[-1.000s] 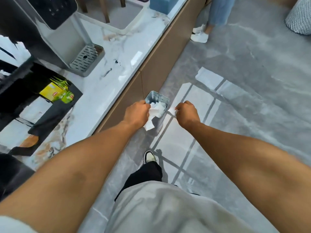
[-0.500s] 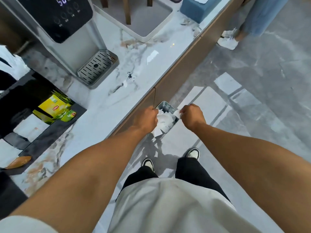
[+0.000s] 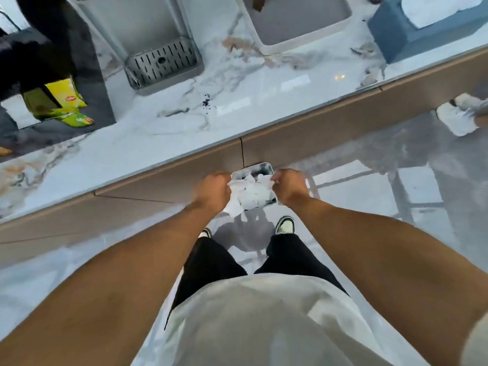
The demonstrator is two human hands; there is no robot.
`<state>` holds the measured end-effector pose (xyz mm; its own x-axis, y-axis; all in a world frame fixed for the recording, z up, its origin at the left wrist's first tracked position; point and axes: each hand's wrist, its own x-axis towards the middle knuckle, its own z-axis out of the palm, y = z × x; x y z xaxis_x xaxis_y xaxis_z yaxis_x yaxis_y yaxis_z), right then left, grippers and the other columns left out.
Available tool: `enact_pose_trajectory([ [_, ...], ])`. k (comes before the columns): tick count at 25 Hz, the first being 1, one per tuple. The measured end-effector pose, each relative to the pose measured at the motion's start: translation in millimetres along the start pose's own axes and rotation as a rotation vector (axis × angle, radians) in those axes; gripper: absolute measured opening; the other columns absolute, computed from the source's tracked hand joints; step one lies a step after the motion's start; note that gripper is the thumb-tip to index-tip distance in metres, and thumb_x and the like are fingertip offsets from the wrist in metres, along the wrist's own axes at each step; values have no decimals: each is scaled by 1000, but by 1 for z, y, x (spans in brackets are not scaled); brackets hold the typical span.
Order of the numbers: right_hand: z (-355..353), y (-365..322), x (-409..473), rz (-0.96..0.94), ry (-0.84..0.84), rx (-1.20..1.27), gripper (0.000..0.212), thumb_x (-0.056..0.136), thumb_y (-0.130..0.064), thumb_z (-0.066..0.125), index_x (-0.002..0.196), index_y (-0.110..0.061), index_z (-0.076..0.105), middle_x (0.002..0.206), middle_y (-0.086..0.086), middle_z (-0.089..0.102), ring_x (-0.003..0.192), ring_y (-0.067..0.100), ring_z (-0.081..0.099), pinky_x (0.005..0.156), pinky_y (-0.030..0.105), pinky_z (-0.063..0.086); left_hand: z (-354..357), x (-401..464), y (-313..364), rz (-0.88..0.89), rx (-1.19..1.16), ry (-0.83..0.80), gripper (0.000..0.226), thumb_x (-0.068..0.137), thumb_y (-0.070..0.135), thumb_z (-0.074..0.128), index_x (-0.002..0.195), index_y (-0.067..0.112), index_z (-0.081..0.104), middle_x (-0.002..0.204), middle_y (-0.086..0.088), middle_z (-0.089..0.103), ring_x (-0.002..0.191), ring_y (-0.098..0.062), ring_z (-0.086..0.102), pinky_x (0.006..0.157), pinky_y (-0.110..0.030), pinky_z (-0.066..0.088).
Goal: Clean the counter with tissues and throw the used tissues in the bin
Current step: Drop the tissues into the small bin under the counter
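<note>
Tissues hang crumpled between both hands, left hand and right hand each pinching an edge directly over the bin below the desk, so they drop inside.

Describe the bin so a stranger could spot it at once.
Follow the brown cabinet front under the white marble counter down to the grey floor. There, between the left hand and right hand, stands a small rectangular metal bin, the only container holding crumpled white tissues.
</note>
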<state>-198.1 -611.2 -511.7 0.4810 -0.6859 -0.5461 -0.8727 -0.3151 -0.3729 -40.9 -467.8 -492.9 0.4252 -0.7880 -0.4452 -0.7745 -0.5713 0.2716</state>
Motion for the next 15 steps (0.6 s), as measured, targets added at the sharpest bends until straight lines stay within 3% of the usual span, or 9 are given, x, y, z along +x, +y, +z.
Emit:
enact_pose_trajectory([
  [3, 0, 21, 18, -8, -58, 49, 30, 88, -2, 56, 107, -14, 75, 114, 7, 73, 103, 24, 67, 91, 24, 49, 19, -5, 25, -117, -75, -5, 26, 93, 11, 55, 114, 10, 70, 122, -13, 64, 108, -36, 61, 90, -41, 53],
  [10, 39, 63, 79, 13, -118, 102, 26, 85, -6, 57, 104, -17, 72, 110, 5, 72, 102, 24, 65, 91, 31, 53, 88, 32, 28, -285, -163, 22, 28, 92, 13, 57, 116, 12, 70, 118, -12, 64, 103, -40, 62, 83, -41, 54],
  [15, 90, 93, 146, -52, -154, -3, 25, 85, -10, 57, 103, -16, 73, 109, 6, 72, 101, 25, 64, 90, 32, 52, 159, 87, 0, -182, -118, -4, 26, 94, 15, 57, 116, 15, 69, 115, -11, 64, 103, -38, 63, 80, -44, 56],
])
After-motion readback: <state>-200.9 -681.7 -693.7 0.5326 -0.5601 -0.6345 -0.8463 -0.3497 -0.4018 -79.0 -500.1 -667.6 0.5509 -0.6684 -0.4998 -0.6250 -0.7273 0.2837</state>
